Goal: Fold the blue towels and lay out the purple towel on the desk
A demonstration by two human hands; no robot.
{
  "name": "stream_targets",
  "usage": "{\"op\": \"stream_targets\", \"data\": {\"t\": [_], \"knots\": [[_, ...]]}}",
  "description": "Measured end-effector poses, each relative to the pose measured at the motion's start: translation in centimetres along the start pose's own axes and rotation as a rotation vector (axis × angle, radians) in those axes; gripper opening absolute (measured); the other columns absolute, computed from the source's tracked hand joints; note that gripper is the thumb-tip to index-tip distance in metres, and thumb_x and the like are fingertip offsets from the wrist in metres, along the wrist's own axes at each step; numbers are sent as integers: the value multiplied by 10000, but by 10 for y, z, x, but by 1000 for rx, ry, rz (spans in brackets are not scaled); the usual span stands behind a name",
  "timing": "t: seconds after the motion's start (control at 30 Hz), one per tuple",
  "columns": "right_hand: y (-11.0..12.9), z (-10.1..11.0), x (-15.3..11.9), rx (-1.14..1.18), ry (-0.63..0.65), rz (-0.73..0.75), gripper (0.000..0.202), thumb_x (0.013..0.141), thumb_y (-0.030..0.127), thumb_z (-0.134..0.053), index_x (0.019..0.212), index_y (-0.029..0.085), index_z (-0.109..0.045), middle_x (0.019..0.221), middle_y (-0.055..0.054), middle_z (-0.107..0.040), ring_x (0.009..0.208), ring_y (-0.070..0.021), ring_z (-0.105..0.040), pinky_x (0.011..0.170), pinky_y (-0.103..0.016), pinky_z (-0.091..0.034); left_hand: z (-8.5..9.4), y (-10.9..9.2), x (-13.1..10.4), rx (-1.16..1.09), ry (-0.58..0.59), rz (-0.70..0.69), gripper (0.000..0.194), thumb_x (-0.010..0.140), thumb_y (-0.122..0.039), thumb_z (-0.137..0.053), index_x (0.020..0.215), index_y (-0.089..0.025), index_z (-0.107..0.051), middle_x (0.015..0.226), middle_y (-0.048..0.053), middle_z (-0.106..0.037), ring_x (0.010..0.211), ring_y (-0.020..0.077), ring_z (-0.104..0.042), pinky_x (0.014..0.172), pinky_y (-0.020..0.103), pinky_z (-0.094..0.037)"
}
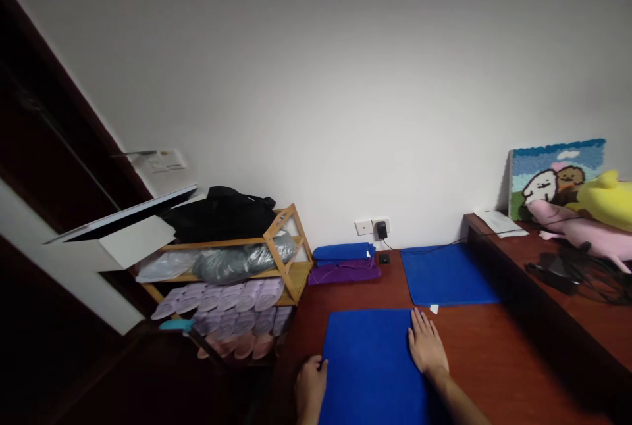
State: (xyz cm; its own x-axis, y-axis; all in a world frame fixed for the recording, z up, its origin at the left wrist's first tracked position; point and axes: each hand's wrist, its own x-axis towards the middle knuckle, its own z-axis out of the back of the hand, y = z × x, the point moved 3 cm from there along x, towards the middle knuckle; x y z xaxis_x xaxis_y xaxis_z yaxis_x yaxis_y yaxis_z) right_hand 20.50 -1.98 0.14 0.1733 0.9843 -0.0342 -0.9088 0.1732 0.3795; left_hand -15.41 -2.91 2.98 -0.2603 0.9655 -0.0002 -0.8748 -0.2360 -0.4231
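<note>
Bare tabletop [488,352] stretches right of the front blue cloth [372,366] up to the dark raised ledge [553,326], while folded cloths [344,263] and the wooden rack [291,254] block the far left.

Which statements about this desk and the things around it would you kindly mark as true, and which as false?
1. The right hand lies flat at the right edge of the nearer blue cloth. True.
2. A black bag sits on top of the wooden rack. True.
3. The purple cloth hangs from the wall. False: it lies on the desk, near the wall.
4. A black adapter is plugged in at the wall. True.
5. The yellow plush toy is left of the rack. False: it is at the far right.
</note>
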Motion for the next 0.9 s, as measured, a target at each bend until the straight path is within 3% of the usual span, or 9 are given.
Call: {"op": "stream_targets", "data": {"t": [0.27,0.4,0.53,0.73,0.9], "knots": [[1,2,0,-24,1,-5,678,998,412,-130,1605,121,-207,1688,-26,-202,1563,-183,-143,1278,-390,-95,-3,-4,5,-42,-24,-59,301,932,-283,-449,1026,-213,-727,1083,84,-796,1050,221,-730,912,286,-539],[1,1,1,-22,-3,0,684,996,421,-130,1606,122,-212,1689,-29,-201,1563,-187,-146,1275,-389,-94,-14,-6,-7,-47,-108,-135,435,962,-325,-356,1168,-190,-714,1350,110,-694,1277,238,-619,1110,349,-461],[0,-1,1,-24,2,-4,685,997,419,-113,1610,127,-199,1691,-26,-190,1564,-181,-135,1275,-389,-82,-33,-6,-25,26,-195,-282,525,984,-334,-292,1358,-214,-640,1473,62,-610,1390,242,-528,1182,432,-418],[0,-4,4,-70,20,-33,696,996,406,-105,1611,81,-144,1699,-56,-135,1567,-177,-110,1272,-384,-70,-48,0,-32,156,-160,-329,583,1017,-348,-240,1499,-153,-504,1602,82,-453,1479,232,-404,1209,388,-379],[7,2,-1,-54,43,-50,689,1001,400,-110,1608,77,-153,1700,-67,-148,1567,-202,-117,1272,-397,-100,-45,-7,-32,272,-100,-331,607,1018,-424,-288,1563,-178,-398,1642,82,-364,1524,255,-309,1254,479,-272]]}}
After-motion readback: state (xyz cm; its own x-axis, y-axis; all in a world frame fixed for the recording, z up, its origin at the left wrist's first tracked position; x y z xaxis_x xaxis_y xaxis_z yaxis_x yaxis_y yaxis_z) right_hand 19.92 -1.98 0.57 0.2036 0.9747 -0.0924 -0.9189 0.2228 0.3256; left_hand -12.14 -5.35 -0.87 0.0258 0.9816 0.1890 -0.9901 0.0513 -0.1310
